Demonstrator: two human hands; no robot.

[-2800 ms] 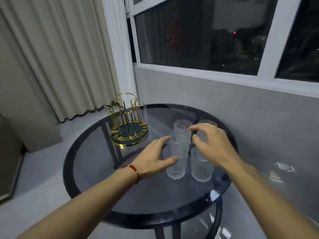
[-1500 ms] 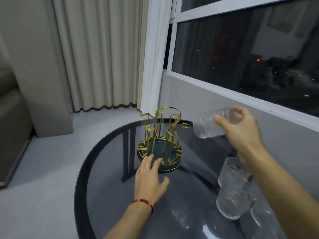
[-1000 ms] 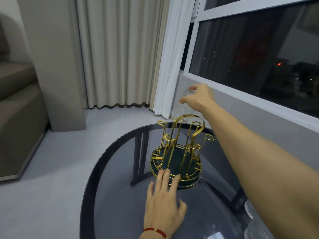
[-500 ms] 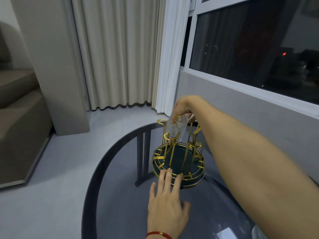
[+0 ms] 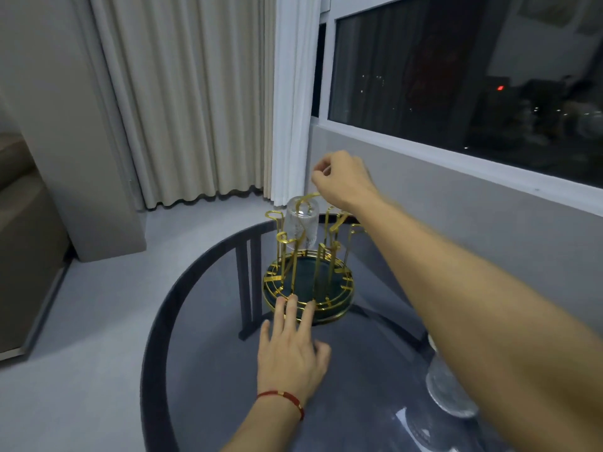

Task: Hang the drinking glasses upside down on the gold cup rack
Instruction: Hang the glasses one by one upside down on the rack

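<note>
The gold cup rack [image 5: 308, 290] with a dark green round base stands on the far part of the round glass table [image 5: 202, 370]. One ribbed clear glass [image 5: 301, 226] hangs upside down on a peg at the rack's back left. My right hand [image 5: 342, 182] hovers just above and right of that glass, fingers loosely curled and holding nothing. My left hand [image 5: 292, 350] lies flat on the table, fingertips touching the rack's near rim. Another clear glass [image 5: 447, 389] stands at the right, partly hidden under my right forearm.
Beige curtains [image 5: 195, 99] and a white curtain hang behind the table. A dark window [image 5: 456, 70] and grey wall run along the right. A sofa edge [image 5: 26, 230] sits at the left. The table has a dark rim and frame underneath.
My right hand lowered the glass upside down onto a rack peg, let go and rose above it. My left hand stayed at the rack's base.
</note>
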